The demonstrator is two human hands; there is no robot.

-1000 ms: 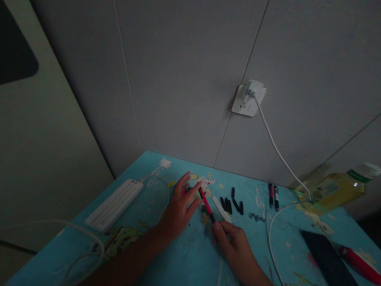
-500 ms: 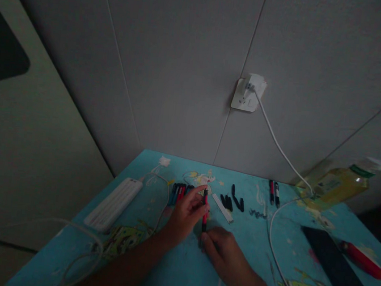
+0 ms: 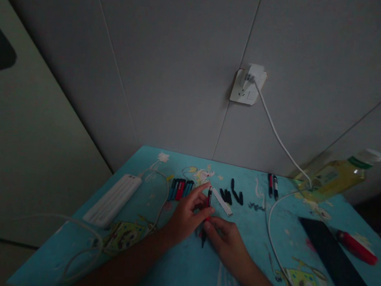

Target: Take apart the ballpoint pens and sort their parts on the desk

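A red and black pen (image 3: 209, 198) stands roughly upright in front of me, held at its middle. My left hand (image 3: 188, 212) is closed around it from the left, with the index finger near its top. My right hand (image 3: 225, 238) pinches it lower down from the right. The pen's dark lower end pokes out beneath my fingers. Behind my left hand lies a row of several blue and red pens (image 3: 179, 189). A pale, narrow bar (image 3: 222, 202) and several short black caps or tubes (image 3: 226, 196) lie just past the held pen.
Small springs (image 3: 256, 207) and two pens (image 3: 275, 187) lie to the right. Farther right are a tilted bottle of yellow liquid (image 3: 338, 177), a dark flat strip (image 3: 337, 260) and a red-handled tool (image 3: 357, 247). A white power strip (image 3: 113, 201) sits left. A white cable (image 3: 273, 126) crosses the table.
My right hand has moved up the pen, closer to my left hand. The pen's dark lower end now shows below my right fingers. The view has shifted slightly.
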